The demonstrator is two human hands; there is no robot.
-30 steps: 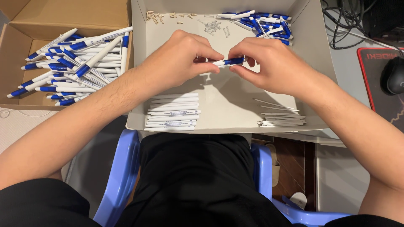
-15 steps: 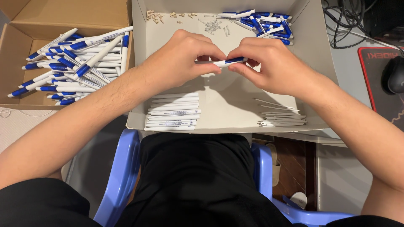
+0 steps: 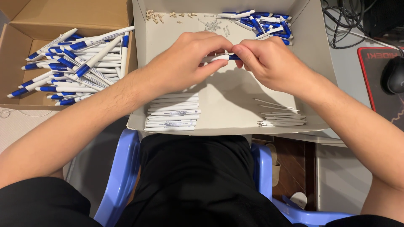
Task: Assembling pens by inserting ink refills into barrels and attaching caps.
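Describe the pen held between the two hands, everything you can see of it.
The pen is white with a blue section, plastic by its look, lying roughly level above the grey tray. The left hand pinches its white end, the right hand its blue end. Fingers hide most of it; tip and clip cannot be seen.

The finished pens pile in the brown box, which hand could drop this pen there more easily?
Probably the left hand. The brown box of finished pens lies on its side, while the right hand would have to cross over. Both hands grip the pen now.
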